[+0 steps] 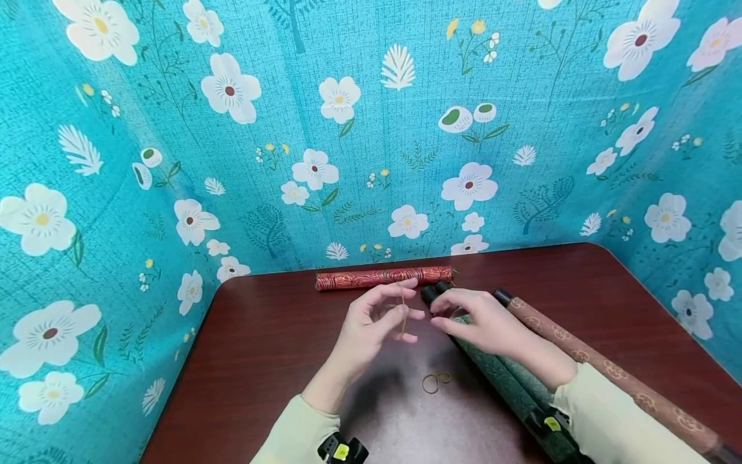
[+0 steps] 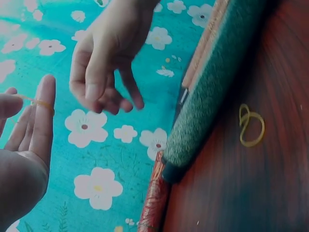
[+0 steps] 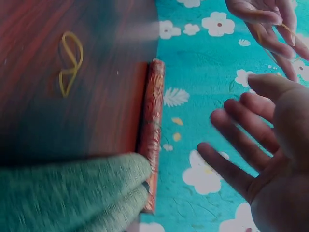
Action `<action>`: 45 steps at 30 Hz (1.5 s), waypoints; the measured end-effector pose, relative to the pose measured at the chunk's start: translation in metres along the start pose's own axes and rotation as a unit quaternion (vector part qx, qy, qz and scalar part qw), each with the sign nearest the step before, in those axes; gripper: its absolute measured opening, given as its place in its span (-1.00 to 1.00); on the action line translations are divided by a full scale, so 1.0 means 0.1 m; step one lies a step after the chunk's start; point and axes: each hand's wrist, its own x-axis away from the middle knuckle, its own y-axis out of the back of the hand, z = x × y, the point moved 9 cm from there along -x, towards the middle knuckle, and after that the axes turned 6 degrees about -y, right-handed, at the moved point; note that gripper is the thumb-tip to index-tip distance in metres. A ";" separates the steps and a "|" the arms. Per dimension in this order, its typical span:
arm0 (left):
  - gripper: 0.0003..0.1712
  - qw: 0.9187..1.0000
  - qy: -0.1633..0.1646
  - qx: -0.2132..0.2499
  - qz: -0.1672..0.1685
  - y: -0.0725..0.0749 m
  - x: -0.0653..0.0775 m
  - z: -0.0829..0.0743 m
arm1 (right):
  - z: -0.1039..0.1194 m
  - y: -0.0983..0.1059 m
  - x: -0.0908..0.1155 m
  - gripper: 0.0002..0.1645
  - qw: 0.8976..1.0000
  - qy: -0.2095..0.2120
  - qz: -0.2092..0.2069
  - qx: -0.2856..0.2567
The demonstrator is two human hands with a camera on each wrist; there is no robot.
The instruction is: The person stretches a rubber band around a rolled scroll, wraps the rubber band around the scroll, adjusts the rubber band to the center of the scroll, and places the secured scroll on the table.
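My left hand [image 1: 371,322], raised over the table, holds a thin yellow-brown rubber band [image 1: 403,316] stretched across its fingers and thumb. In the left wrist view the rubber band [image 2: 44,104] loops round a finger. Just to the right hovers my right hand [image 1: 478,319], its fingers loosely bent; the right wrist view shows nothing in that hand [image 3: 270,145]. Below the hands, a rubber band [image 1: 431,384] lies on the table in a twisted, two-loop shape.
Green textured rolls [image 1: 510,380] with black ends lie side by side under my right arm. Right of them is a brown patterned roll [image 1: 608,367]. A red patterned roll [image 1: 377,278] lies along the back edge of the dark table [image 1: 261,361], before a flowered turquoise cloth [image 1: 359,148].
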 end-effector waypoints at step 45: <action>-0.29 0.971 0.017 -0.237 -0.033 0.42 0.07 0.07 | -0.72 -0.19 1.17 0.56 0.912 -0.153 0.082 0.370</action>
